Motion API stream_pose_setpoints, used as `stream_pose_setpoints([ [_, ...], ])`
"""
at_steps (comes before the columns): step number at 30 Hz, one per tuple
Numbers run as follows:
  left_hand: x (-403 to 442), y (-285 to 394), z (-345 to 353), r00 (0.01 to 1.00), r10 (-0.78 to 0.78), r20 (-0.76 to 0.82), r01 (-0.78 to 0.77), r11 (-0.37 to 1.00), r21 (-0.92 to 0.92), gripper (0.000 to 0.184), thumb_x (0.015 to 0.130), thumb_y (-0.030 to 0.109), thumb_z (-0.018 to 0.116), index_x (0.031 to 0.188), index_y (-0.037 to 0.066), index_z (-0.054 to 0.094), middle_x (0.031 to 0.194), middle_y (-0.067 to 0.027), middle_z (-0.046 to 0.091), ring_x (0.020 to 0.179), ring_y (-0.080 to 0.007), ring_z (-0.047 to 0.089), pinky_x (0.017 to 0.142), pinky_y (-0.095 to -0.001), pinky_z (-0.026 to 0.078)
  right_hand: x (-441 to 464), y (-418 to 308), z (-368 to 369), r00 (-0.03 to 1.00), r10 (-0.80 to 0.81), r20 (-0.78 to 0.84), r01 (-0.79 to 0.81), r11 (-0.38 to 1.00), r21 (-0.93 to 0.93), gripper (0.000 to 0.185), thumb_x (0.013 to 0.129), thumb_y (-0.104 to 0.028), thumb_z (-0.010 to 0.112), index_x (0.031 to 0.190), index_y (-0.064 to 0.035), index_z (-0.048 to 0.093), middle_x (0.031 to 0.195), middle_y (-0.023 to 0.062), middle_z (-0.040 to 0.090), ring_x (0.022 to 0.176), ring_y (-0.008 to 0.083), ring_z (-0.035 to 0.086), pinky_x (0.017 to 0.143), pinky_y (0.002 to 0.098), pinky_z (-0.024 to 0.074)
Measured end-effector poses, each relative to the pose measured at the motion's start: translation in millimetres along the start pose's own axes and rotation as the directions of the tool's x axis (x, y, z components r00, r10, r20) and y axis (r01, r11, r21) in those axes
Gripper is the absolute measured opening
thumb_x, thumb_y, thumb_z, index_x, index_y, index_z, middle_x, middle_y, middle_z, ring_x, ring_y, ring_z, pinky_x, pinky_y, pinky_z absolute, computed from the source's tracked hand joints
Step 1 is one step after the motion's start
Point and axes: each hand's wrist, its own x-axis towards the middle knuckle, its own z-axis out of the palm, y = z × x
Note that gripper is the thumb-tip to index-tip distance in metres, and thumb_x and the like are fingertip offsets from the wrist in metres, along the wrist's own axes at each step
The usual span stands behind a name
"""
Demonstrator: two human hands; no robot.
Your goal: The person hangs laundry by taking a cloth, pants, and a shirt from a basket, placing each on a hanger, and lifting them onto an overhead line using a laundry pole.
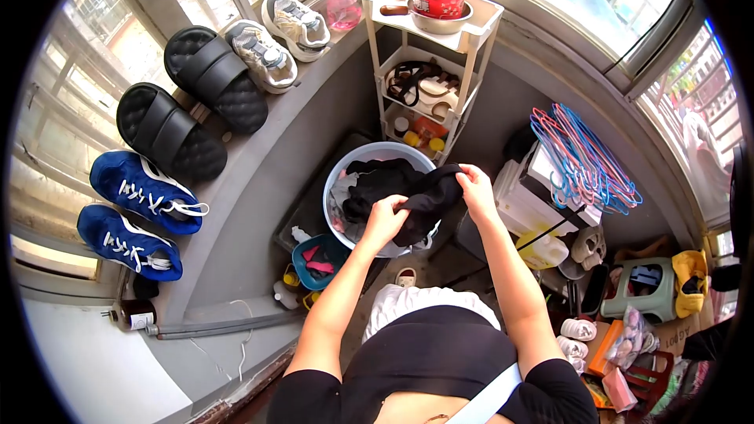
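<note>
A black cloth garment [428, 198] is stretched between my two hands above a light blue round tub [331, 175]. My left hand [385, 218] pinches its near left side, and my right hand [476, 188] grips its upper right end. Part of the garment hangs down over the tub's right side. Inside the tub lie more dark clothes [377, 180], with some grey and pink cloth at the left edge. I cannot tell what kind of garment I hold.
Blue sneakers [149, 192], black slippers [169, 133] and pale sneakers [263, 55] line the left ledge. A white shelf rack [463, 82] stands behind the tub. Hangers [585, 161] sit on the right. A small teal basin [302, 245] with cloths is at the tub's lower left.
</note>
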Motion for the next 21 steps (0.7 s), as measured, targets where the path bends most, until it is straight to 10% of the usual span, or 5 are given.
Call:
stream_pose_setpoints([
  [4, 25, 30, 0, 1.0, -0.004, 0.011, 0.005, 1.0, -0.011, 0.018, 0.078, 0.009, 0.067, 0.091, -0.004, 0.066, 0.081, -0.0126, 0.07, 0.075, -0.0157, 0.067, 0.07, -0.0282, 0.051, -25, -9, 5, 0.976, -0.097, 0.193, 0.158, 0.93, -0.332, 0.06, 0.076, -0.017, 0.072, 0.129, -0.0009, 0.048, 0.124, 0.0171, 0.055, 0.112, 0.0225, 0.055, 0.092, 0.0315, 0.047],
  [8, 39, 65, 13, 0.997, -0.045, 0.067, 0.04, 0.997, 0.072, 0.017, 0.079, 0.012, 0.07, 0.087, -0.003, 0.065, 0.082, -0.0102, 0.069, 0.08, -0.0116, 0.063, 0.074, -0.028, 0.05, -43, -5, 18, 0.891, -0.175, 0.42, 0.366, 0.823, -0.433, 0.071, 0.072, -0.012, 0.075, 0.135, -0.0106, 0.043, 0.133, 0.0092, 0.048, 0.12, 0.0214, 0.048, 0.095, 0.038, 0.0441],
  [12, 44, 71, 21, 0.995, 0.039, 0.088, -0.009, 0.947, -0.322, 0.023, 0.081, 0.007, 0.068, 0.1, 0.0, 0.058, 0.096, -0.0055, 0.064, 0.089, -0.0107, 0.06, 0.08, -0.0249, 0.048, -30, 7, 10, 0.966, -0.147, 0.214, 0.229, 0.87, -0.436, 0.019, 0.081, -0.004, 0.065, 0.099, -0.0003, 0.062, 0.08, -0.0013, 0.062, 0.075, 0.0068, 0.054, 0.068, 0.0234, 0.0452],
  [21, 5, 17, 39, 0.981, 0.05, 0.188, -0.015, 0.983, -0.185, 0.042, 0.076, 0.012, 0.072, 0.114, 0.0, 0.058, 0.104, -0.0107, 0.064, 0.097, -0.0197, 0.062, 0.088, -0.0313, 0.046, -41, -15, -9, 0.984, -0.167, 0.062, 0.155, 0.973, 0.168, 0.015, 0.09, -0.004, 0.056, 0.102, 0.0016, 0.062, 0.09, 0.0012, 0.064, 0.08, 0.0078, 0.058, 0.074, 0.0232, 0.0476],
])
